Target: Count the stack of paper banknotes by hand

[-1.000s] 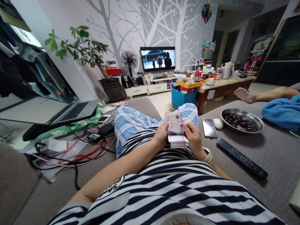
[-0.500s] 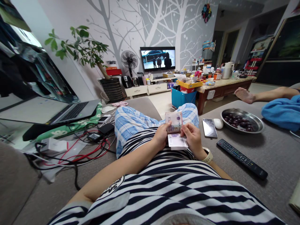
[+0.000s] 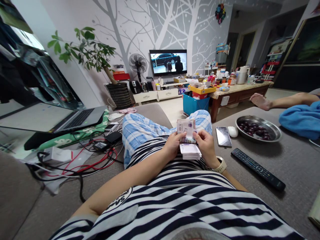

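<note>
- Closest in: a striped shirt (image 3: pixel 175 206), a pale watch (image 3: pixel 221 165) on the right wrist, and a black remote control (image 3: pixel 258 170) well off to the right on the grey seat (image 3: pixel 297 166).
- Holds a sheaf of banknotes (image 3: pixel 183 125) low in front, between both hands, with paler ends spread below the fingers.
- Grips the left edge with the left hand (image 3: pixel 173 145), thumb on top, other fingers apparently curled beneath — mostly hidden, so cannot tell how tightly.
- Pinches at the right edge with the right hand (image 3: pixel 205 145), thumb and finger together, seemingly on one note or a few; too blurred to count.
- Likely light and limp, probably firmer as a bundle than leaf by leaf, perhaps a little slippery between faces, and liable to crease or tear if tugged.
- Best taken by the left edge near the middle, thumb flat across, leaving the right edge for a fingertip pinch; better not by the loose lower ends — apt to splay.
- Beyond: plaid trousers (image 3: pixel 142 128), and to the right a phone (image 3: pixel 223 136), a white mouse (image 3: pixel 233 132) just beside, then a metal bowl (image 3: pixel 274 128) of dark fruit (image 3: pixel 250 128).
- Farthest: a lit television (image 3: pixel 160 63) before the patterned wall (image 3: pixel 195 26).
</note>
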The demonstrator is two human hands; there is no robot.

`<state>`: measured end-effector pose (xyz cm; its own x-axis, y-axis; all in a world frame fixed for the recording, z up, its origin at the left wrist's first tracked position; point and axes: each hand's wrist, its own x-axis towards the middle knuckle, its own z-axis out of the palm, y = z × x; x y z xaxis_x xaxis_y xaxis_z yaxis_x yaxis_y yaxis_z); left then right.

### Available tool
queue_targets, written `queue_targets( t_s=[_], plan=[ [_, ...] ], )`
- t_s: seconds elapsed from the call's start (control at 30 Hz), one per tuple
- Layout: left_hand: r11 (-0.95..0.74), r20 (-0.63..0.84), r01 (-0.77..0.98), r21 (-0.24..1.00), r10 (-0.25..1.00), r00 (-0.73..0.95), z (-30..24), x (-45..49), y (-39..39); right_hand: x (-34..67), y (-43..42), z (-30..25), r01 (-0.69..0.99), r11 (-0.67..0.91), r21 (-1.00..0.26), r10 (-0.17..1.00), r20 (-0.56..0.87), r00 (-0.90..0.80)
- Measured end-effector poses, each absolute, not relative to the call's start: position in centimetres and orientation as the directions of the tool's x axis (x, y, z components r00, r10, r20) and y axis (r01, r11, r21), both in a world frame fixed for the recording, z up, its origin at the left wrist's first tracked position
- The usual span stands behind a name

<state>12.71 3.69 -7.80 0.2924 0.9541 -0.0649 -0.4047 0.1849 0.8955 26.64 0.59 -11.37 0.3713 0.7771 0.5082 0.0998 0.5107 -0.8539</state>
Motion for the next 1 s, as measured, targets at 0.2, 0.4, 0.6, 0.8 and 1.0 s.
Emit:
queue_targets(
  t_s=[0.2,0.4,0.6,0.8,1.0],
  plan=[
    [0.242,-0.124,-0.436,0.867,0.951,0.282,-7.8,12.8,3.8,26.5,0.2,-11.1,0.122,0.522,-0.844,0.763,0.527,0.375],
    [0.262,-0.146,-0.465,0.846,0.951,0.271,-7.3,12.9,3.8,26.3,-0.2,-10.8,0.118,0.545,-0.830,0.752,0.546,0.368],
    [0.252,-0.134,-0.503,0.827,0.956,0.260,-7.3,13.1,3.8,26.3,-0.6,-10.7,0.108,0.567,-0.817,0.751,0.566,0.340],
    [0.227,-0.110,-0.485,0.845,0.960,0.258,-7.7,13.1,4.1,26.3,-0.7,-10.5,0.096,0.575,-0.812,0.753,0.571,0.327],
    [0.232,-0.107,-0.489,0.841,0.957,0.270,-7.8,13.1,4.2,26.3,-0.8,-10.5,0.096,0.572,-0.815,0.759,0.570,0.314]
  ],
)
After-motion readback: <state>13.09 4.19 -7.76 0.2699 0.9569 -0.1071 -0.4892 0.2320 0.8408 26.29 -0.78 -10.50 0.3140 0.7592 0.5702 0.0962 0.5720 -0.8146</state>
